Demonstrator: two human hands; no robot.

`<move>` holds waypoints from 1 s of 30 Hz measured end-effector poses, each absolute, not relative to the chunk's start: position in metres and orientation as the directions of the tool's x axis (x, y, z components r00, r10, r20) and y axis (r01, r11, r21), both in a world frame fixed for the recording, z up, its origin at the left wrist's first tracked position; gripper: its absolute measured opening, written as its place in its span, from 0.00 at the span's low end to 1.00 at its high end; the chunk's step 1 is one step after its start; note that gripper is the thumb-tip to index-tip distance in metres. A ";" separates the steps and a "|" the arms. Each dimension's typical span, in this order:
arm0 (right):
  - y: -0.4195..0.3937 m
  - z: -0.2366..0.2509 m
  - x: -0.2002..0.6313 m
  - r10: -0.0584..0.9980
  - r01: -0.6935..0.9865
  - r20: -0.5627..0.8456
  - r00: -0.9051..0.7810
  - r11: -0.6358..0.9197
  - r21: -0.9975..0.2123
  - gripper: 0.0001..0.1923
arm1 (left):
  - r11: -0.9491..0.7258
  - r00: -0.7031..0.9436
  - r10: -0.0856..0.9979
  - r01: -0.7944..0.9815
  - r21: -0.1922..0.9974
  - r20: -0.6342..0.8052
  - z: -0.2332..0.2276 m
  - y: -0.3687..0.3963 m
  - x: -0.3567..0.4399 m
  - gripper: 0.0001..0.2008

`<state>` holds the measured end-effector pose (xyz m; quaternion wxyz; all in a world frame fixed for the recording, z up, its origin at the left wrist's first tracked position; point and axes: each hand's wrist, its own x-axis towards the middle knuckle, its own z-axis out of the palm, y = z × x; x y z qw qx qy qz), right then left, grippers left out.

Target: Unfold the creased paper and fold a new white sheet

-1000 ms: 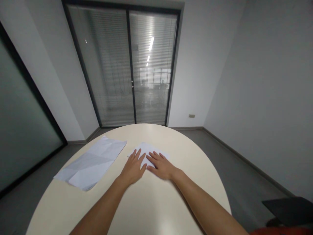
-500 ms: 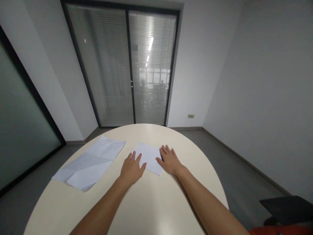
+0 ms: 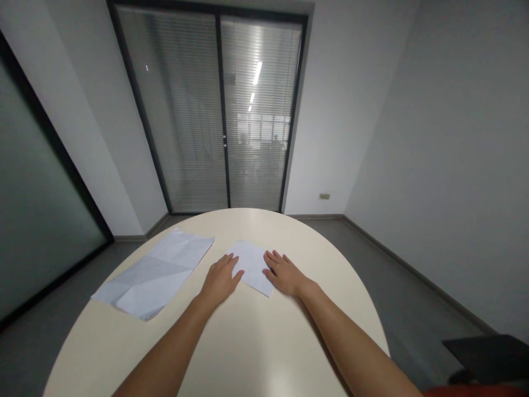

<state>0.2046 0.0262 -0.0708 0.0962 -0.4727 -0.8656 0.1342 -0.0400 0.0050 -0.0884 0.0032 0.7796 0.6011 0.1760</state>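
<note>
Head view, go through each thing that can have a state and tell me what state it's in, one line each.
Small paper: folded, flat on the table, pressed by both hands.
Large sheet: unfolded, creased, lying flat, untouched.
Left hand: open, palm down on the small paper's left edge.
Right hand: open, palm down on its right edge.
Glass doors: shut, blinds down.

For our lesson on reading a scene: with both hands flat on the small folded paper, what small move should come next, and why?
Probably sliding the right hand outward to press the crease: the folded paper lies flat between it and the left hand, both palms down.
</note>
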 end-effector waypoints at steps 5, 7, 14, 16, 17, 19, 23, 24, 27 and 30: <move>0.028 -0.066 0.202 0.747 0.682 0.263 -0.610 0.664 -0.306 0.22 | -0.285 0.218 0.933 0.934 0.217 0.286 -0.088 0.005 -0.040 0.22; 0.026 -0.065 0.199 0.679 0.582 0.297 -0.671 0.731 -0.356 0.22 | -0.230 0.164 0.941 0.952 0.204 0.297 -0.087 0.005 -0.041 0.21; 0.022 -0.059 0.202 0.664 0.532 0.191 -0.723 0.712 -0.459 0.31 | -0.299 0.186 0.922 0.900 0.318 0.341 -0.089 0.008 -0.043 0.18; 0.023 -0.057 0.205 0.681 0.544 0.167 -0.713 0.687 -0.482 0.29 | -0.365 0.241 0.913 0.845 0.391 0.331 -0.090 0.009 -0.043 0.17; 0.024 -0.057 0.207 0.687 0.544 0.161 -0.708 0.677 -0.496 0.28 | -0.380 0.255 0.911 0.824 0.421 0.325 -0.090 0.010 -0.044 0.17; 0.026 -0.057 0.210 0.692 0.527 0.158 -0.704 0.659 -0.536 0.26 | -0.384 0.261 0.915 0.800 0.461 0.308 -0.090 0.010 -0.044 0.16; 0.029 -0.061 0.213 0.702 0.461 0.175 -0.690 0.612 -0.643 0.19 | -0.364 0.275 0.930 0.790 0.493 0.245 -0.081 0.004 -0.044 0.13; 0.030 -0.062 0.213 0.710 0.452 0.181 -0.681 0.601 -0.659 0.20 | -0.359 0.283 0.933 0.788 0.500 0.224 -0.078 0.002 -0.044 0.13; 0.032 -0.064 0.212 0.751 0.486 0.189 -0.633 0.575 -0.658 0.24 | -0.348 0.303 0.937 0.776 0.526 0.172 -0.070 -0.001 -0.042 0.11; 0.033 -0.065 0.209 0.795 0.563 0.213 -0.568 0.565 -0.604 0.25 | -0.339 0.296 0.940 0.764 0.549 0.168 -0.069 -0.001 -0.041 0.10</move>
